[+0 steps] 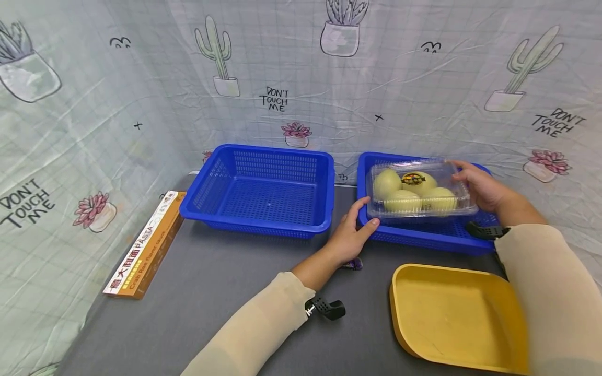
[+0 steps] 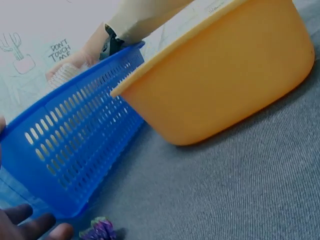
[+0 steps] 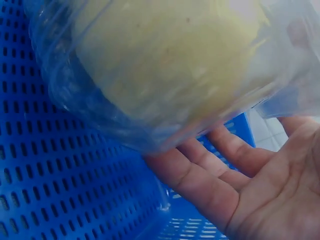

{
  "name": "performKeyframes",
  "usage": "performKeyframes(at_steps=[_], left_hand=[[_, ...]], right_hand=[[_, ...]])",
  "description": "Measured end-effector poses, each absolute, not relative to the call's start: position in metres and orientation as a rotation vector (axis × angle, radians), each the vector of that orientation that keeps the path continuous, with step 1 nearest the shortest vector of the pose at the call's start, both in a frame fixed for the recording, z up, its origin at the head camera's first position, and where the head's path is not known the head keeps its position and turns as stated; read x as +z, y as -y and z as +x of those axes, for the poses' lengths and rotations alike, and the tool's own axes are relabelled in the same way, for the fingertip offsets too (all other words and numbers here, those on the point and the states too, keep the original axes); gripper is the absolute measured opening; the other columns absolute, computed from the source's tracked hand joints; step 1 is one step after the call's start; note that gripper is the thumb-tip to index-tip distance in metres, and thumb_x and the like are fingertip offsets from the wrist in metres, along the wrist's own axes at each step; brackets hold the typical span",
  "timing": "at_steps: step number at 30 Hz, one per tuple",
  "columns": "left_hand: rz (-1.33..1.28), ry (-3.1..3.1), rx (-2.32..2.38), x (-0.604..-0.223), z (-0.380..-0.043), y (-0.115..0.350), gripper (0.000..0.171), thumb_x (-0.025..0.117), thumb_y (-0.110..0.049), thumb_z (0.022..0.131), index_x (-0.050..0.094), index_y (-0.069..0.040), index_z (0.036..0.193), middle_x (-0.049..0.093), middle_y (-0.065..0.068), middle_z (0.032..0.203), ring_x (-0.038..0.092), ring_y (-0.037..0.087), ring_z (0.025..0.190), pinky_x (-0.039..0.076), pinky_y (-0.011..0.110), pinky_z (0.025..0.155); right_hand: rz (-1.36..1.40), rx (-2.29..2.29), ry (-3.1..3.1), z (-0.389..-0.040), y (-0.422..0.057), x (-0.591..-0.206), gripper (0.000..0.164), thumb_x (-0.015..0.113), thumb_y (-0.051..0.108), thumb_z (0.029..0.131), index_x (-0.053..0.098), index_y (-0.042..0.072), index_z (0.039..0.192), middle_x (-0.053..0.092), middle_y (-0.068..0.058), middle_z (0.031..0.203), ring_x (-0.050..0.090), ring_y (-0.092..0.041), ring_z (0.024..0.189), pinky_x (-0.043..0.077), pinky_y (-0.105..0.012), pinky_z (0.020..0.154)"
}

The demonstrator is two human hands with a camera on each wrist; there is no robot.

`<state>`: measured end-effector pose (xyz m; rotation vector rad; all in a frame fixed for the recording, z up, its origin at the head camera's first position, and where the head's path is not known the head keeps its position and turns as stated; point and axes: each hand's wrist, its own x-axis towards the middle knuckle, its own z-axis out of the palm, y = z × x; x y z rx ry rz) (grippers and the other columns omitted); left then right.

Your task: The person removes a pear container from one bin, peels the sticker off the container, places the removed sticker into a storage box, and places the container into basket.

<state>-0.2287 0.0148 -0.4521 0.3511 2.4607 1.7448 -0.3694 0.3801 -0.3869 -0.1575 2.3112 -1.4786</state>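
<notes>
My right hand [image 1: 484, 188] holds a clear plastic clamshell box [image 1: 463, 206] by its right end, over the right blue basket [image 1: 418, 237]. Several round, pale yellow-green fruits [image 1: 439, 199] fill the box, and a black and gold label [image 1: 414, 179] marks its lid. In the right wrist view, fingers [image 3: 195, 185] reach beneath the box's edge. My left hand [image 1: 350, 235] is at the basket's left front corner, thumb and fingers spread apart. The left wrist view shows its lower fingers [image 2: 35, 225] away from the basket wall.
Another blue basket [image 1: 268, 227] stands to the left. Beside it lies an orange and white pasta box [image 1: 146, 245]. A yellow tub [image 1: 451, 313] sits in front of the right basket. Near my left wrist is a small purple-wrapped item [image 2: 100, 230]. A printed curtain [image 1: 301, 68] hangs behind.
</notes>
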Motion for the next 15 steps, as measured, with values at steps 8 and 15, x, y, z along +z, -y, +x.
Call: performKeyframes(at_steps=[8,15], left_hand=[[0.264,-2.561,1.628,-0.442,-0.221,-0.021,0.064,0.055,-0.048,0.111,0.029,-0.039,0.169,0.039,0.016,0.164,0.046,0.035,0.147,0.041,0.057,0.117],[0.292,-2.795,1.457,-0.427,-0.216,-0.020,0.062,0.050,-0.049,0.112,0.032,-0.034,0.168,0.022,0.017,0.173,0.032,0.040,0.156,0.035,0.061,0.120]], right_hand=[[-0.202,-1.612,-2.291,-0.359,-0.390,-0.377,0.050,0.040,0.028,0.112,0.032,0.042,0.158,0.041,0.005,0.138,0.057,-0.006,0.104,0.061,-0.038,0.073],[-0.238,-1.670,-2.323,-0.345,-0.394,-0.365,0.046,0.039,0.026,0.113,0.034,0.041,0.155,0.043,0.010,0.134,0.058,-0.004,0.107,0.060,-0.035,0.071]])
